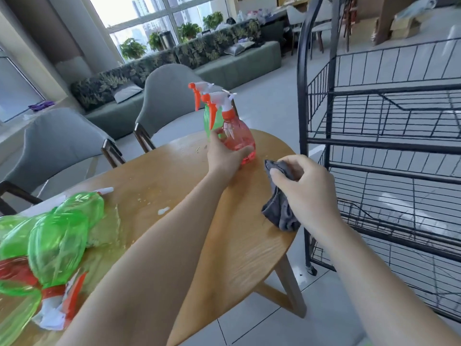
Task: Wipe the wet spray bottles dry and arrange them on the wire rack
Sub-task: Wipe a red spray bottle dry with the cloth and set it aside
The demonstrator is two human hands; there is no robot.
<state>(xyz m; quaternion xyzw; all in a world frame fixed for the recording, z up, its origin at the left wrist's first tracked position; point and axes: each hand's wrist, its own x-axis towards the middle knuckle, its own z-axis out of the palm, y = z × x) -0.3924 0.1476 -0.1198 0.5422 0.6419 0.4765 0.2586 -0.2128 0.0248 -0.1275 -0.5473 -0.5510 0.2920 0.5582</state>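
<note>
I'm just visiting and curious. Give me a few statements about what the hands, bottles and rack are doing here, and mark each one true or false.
1. The left hand holds the pink bottle. True.
2. The right hand holds a sponge. False: it grips a grey cloth.
3. Bottles already stand on the wire rack. False: no bottle shows on its shelves.
4. A green bottle stands just behind the pink one. True.
5. The near green bottles stand upright. False: they lie on the table.
</note>
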